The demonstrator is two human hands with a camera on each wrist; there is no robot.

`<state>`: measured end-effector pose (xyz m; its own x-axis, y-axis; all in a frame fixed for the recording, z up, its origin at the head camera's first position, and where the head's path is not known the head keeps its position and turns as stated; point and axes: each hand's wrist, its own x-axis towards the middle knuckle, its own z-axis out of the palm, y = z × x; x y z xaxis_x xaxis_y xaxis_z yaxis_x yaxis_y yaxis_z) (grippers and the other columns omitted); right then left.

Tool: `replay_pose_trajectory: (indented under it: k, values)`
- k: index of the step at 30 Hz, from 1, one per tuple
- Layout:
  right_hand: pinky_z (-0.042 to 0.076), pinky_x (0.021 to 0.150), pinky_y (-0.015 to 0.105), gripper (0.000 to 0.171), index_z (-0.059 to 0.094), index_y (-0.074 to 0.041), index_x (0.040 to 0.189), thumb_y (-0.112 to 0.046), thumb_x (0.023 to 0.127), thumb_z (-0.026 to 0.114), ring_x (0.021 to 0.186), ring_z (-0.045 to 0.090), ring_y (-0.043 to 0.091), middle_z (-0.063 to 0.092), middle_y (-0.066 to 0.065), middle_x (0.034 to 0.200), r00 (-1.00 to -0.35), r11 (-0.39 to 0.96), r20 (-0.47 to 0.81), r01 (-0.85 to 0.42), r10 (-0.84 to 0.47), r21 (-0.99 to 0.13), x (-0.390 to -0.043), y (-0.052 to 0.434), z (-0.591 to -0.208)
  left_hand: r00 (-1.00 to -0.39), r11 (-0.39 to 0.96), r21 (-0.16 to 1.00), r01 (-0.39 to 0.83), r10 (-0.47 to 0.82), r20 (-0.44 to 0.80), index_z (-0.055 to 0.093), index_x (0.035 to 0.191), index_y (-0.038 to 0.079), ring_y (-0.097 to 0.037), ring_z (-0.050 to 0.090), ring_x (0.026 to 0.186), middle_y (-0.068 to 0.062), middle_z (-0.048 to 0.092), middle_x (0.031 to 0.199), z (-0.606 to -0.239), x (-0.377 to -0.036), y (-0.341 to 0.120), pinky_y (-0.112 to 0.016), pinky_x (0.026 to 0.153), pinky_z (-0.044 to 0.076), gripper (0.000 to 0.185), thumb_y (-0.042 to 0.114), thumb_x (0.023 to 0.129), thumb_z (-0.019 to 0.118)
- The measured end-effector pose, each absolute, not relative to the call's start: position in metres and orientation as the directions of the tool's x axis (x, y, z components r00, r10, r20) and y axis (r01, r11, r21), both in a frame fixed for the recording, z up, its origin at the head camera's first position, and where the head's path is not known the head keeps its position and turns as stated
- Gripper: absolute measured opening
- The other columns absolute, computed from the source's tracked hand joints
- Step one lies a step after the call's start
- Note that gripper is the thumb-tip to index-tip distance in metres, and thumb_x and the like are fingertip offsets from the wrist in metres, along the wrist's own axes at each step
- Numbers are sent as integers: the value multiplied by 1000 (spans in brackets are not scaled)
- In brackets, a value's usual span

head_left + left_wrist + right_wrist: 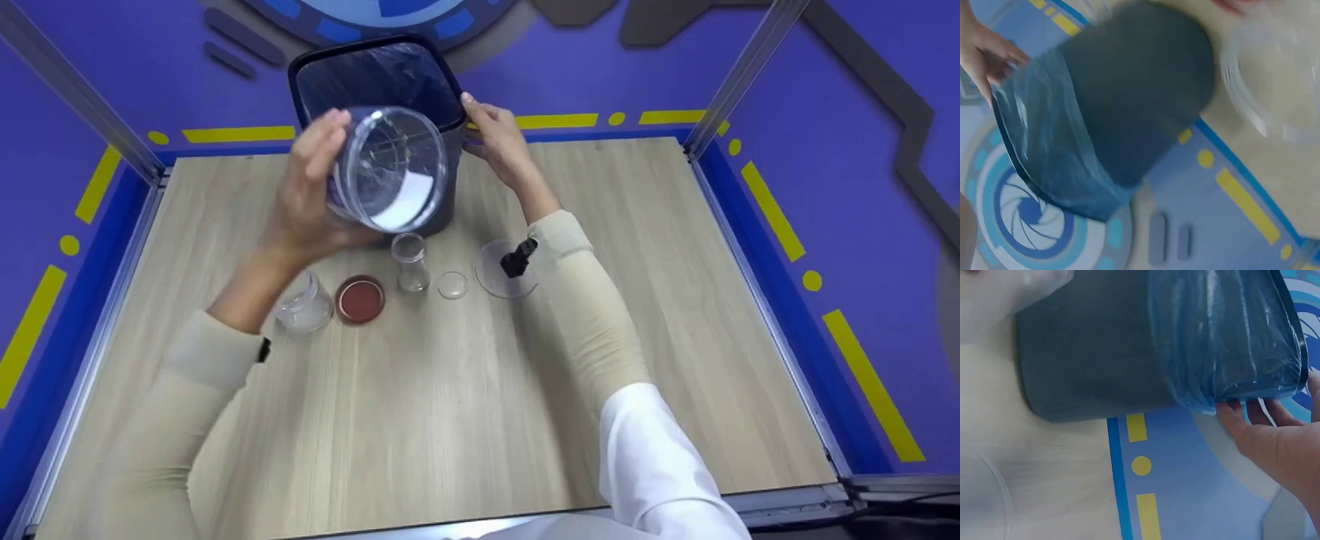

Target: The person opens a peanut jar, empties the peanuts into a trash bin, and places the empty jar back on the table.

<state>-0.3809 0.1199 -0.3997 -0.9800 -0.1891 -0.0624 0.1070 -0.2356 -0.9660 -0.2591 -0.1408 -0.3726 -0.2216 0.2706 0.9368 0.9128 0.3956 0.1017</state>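
Observation:
My left hand [304,187] grips a large clear jar [360,169] in the head view, tilted in front of the bin's upper part. One round end of the jar faces the head camera, and a white patch shows through it. In the right wrist view, my right hand [1280,439] holds the rim of a dark trash bin [1084,354], its fingers against the bluish bin liner [1207,332] folded over the outside. The bin stands at the back of the table, and the jar hides part of it.
On the table are a small clear jar [306,311], a reddish-brown lid [360,300], a narrow clear bottle [412,266], a small clear lid [453,285] and a larger clear round lid [495,274]. Blue-purple panels [825,187] enclose the back and sides.

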Motion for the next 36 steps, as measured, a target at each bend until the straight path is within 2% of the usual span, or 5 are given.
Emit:
replay_pose_trajectory:
  k: [3, 5, 11, 24, 36]
  values:
    - [50, 105, 40, 45, 61, 3, 133, -32, 106, 54, 119, 62, 26, 63, 15, 129, -981, -98, 26, -7, -194, -995, -371, 131, -407, -265, 403, 148, 903, 252, 931, 38, 150, 14, -39, 44, 138, -18, 47, 147, -389, -245, -135, -56, 115, 36, 108, 40, 61, 95]
    - [48, 106, 35, 45, 60, 1, 138, -31, 106, 53, 125, 59, 23, 61, 13, 137, -975, 86, 92, -111, -202, -990, -363, 142, -411, -285, 405, 174, 898, 234, 929, 38, 150, 13, -39, 45, 138, -19, 48, 147, -397, -237, -132, -56, 115, 36, 110, 39, 60, 96]
    - [45, 109, 32, 42, 56, -3, 142, -22, 105, 56, 135, 52, 24, 55, 13, 146, -930, 438, 240, -345, -277, -830, -328, 173, -437, -341, 413, 238, 879, 197, 919, 38, 149, 6, -39, 44, 139, -21, 47, 147, -417, -216, -119, -54, 116, 35, 112, 36, 59, 97]
    - [44, 110, 44, 42, 59, -1, 139, -12, 99, 62, 134, 53, 30, 57, 14, 143, -881, 642, 348, -471, -319, -604, -265, 220, -476, -575, 403, 492, 772, 112, 811, 35, 148, -9, -35, 40, 142, -20, 43, 152, -459, -183, -82, -48, 118, 33, 124, 34, 52, 100]
    - [39, 114, 50, 41, 59, 1, 138, -11, 99, 60, 139, 47, 34, 54, 17, 146, -940, 679, 292, -332, -177, -655, -239, 258, -503, -779, 345, 701, 624, 203, 594, 31, 155, 1, -28, 38, 144, -17, 39, 155, -505, -189, -27, -42, 118, 33, 126, 35, 54, 100]
